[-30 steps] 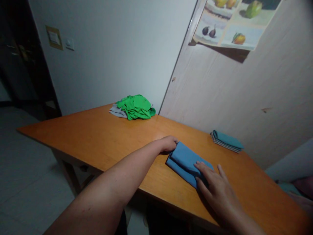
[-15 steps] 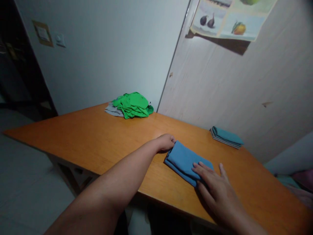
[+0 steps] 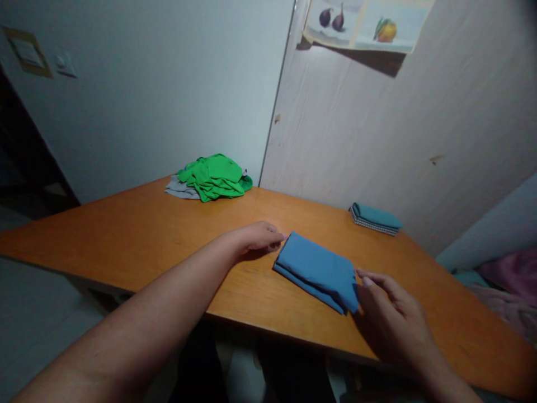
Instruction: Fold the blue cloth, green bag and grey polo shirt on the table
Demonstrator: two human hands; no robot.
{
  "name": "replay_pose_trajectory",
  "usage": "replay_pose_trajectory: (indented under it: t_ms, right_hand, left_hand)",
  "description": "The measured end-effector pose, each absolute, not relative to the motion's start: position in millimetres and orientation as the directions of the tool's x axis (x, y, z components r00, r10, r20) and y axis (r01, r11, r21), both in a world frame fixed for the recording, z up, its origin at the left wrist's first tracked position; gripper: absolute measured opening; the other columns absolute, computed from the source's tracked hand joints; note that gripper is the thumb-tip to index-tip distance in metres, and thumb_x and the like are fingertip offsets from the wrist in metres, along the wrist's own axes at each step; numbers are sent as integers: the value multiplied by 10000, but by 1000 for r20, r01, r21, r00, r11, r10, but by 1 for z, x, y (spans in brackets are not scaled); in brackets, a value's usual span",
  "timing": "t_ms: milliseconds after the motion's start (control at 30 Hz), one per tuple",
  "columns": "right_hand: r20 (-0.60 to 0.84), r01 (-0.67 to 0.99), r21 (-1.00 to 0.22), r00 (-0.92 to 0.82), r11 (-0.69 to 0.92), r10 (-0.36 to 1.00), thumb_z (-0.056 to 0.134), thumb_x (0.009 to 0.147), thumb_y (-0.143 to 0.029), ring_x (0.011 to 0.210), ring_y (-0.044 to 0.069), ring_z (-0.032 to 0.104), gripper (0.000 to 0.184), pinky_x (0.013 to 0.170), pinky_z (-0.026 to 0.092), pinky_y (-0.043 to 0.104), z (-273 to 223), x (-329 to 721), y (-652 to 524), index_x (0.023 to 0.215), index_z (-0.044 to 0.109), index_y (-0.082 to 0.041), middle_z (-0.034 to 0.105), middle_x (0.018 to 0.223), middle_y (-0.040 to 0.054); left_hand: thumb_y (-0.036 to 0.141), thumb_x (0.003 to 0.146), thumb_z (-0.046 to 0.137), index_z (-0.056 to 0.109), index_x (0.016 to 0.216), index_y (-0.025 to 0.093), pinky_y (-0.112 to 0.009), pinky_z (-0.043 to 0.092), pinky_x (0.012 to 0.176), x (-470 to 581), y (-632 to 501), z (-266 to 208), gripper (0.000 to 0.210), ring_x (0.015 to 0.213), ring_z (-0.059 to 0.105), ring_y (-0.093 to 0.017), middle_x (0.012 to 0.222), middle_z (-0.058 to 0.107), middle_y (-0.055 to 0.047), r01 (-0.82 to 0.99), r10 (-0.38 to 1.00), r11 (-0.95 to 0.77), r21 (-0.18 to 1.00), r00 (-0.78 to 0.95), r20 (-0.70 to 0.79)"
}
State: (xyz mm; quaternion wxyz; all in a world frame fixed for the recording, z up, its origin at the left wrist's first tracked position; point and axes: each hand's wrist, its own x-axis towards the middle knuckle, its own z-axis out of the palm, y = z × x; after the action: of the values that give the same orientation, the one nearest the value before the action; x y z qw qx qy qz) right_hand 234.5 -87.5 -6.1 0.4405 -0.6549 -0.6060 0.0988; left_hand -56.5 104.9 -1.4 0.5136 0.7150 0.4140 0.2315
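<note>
A folded blue cloth (image 3: 314,266), perhaps a garment, lies in front of me on the wooden table. Its layers show along the near edge, and its right end is rippled. My left hand (image 3: 262,236) rests at the cloth's far left corner, fingers stretched towards it; whether the fingertips touch the fabric is hard to tell. At the opposite end, my right hand (image 3: 392,305) has thumb and forefinger close together on the cloth's right edge, its other fingers curled behind.
On the orange-brown table (image 3: 138,235), a crumpled heap of green and grey cloth (image 3: 216,176) sits by the wall. A folded teal and checked stack (image 3: 375,217) lies at the back right. Purple fabric (image 3: 509,274) shows beyond the table's right side.
My right hand has gone from lying flat on the cloth to its right edge, fingers drawn together. The left fingers have loosened at the corner. The view has shifted slightly.
</note>
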Motion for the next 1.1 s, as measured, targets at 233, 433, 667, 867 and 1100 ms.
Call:
replay_pose_trajectory:
  t_ms: [233, 433, 667, 867, 1100]
  right_hand:
    - [210, 719, -694, 213, -8, 954, 567, 897, -616, 677, 190, 580, 427, 620, 443, 299, -19, 229, -98, 757, 648, -221, 626, 704, 16]
    - [260, 702, -708, 164, 73, 951, 581, 894, -538, 638, 173, 529, 346, 588, 404, 288, -32, 224, -95, 742, 598, -228, 553, 666, -12]
    - [262, 685, -722, 140, 97, 955, 614, 867, -504, 648, 184, 544, 320, 586, 422, 295, -23, 220, -101, 704, 609, -228, 585, 664, 5]
    - [199, 502, -865, 296, 25, 934, 572, 878, -548, 661, 175, 554, 371, 606, 445, 276, -12, 223, -107, 741, 650, -212, 616, 692, 10]
    - [196, 450, -892, 287, 49, 938, 584, 883, -510, 646, 166, 525, 329, 585, 423, 273, -22, 229, -109, 776, 649, -206, 600, 685, 0]
  left_hand:
    - [601, 702, 745, 494, 695, 202, -242, 206, 484, -65, 58, 7, 472, 505, 335, -86, 581, 424, 59, 281, 795, -116, 953, 601, -81]
    - [571, 810, 607, 412, 675, 218, -250, 167, 489, -59, 58, -2, 425, 492, 274, -87, 561, 353, 68, 264, 830, -129, 956, 556, -41]
    - [428, 842, 608, 393, 550, 209, -276, 177, 500, -61, 64, -1, 423, 501, 296, -103, 523, 354, 48, 556, 850, -364, 747, 526, 23]
    - [330, 935, 526, 611, 821, 190, -305, 427, 730, -34, 58, 26, 200, 829, 577, -202, 872, 633, -64, 652, 786, -602, 462, 381, 486]
    - [461, 1040, 323, 508, 1409, 104, -450, 275, 1171, 11, 50, 14, 546, 1434, 397, -308, 1528, 465, -200, 665, 703, -707, 241, 623, 344]
